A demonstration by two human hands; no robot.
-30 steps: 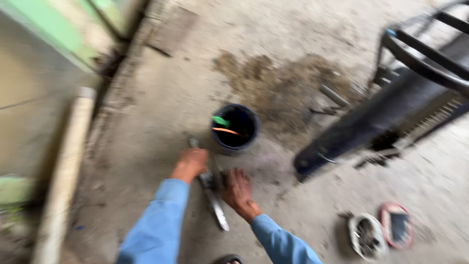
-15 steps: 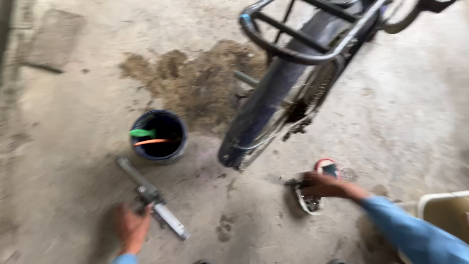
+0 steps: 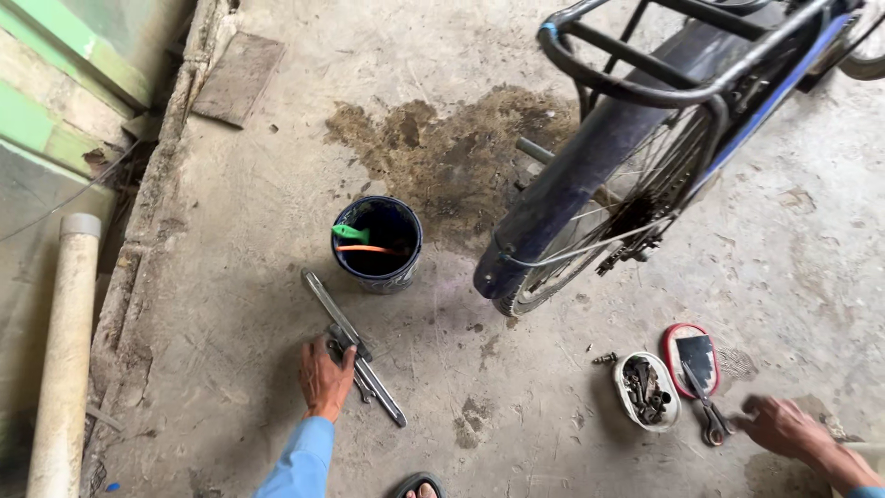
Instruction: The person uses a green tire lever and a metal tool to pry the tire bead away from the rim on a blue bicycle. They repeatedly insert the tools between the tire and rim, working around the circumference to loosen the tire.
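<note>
**Hands resting at the tools on the workshop floor**

Left hand [image 3: 324, 376] is lying palm down on the concrete floor [image 3: 230, 304], fingers spread and only loosely curled, its fingertips touching a cluster of wrenches [image 3: 355, 355] at about its 1 o'clock; it is not gripping any of them. These long metal tools are stretching diagonally from 11 o'clock toward 5 o'clock beside the hand. Right hand [image 3: 784, 426] is hovering low near the frame's 4 o'clock corner, blurred, so whether it is clasping anything cannot be told. Just at its 9 o'clock a pair of pliers [image 3: 710, 406] is lying on the floor, partly overlapping a red-rimmed oval lid [image 3: 693, 355]. Beside that lid, a small oval tin [image 3: 645, 389] is sitting full of dark nuts and bolts.

At 12 o'clock from the wrenches a dark bucket [image 3: 378, 242] is standing upright, with green and orange handles showing inside. A dark oily stain [image 3: 442, 152] is spreading beyond it. A bicycle's rear wheel [image 3: 590, 231], with mudguard and rack above, is occupying the 1 to 2 o'clock area. A pale pipe [image 3: 64, 350] is lying along the 9 o'clock edge.
</note>
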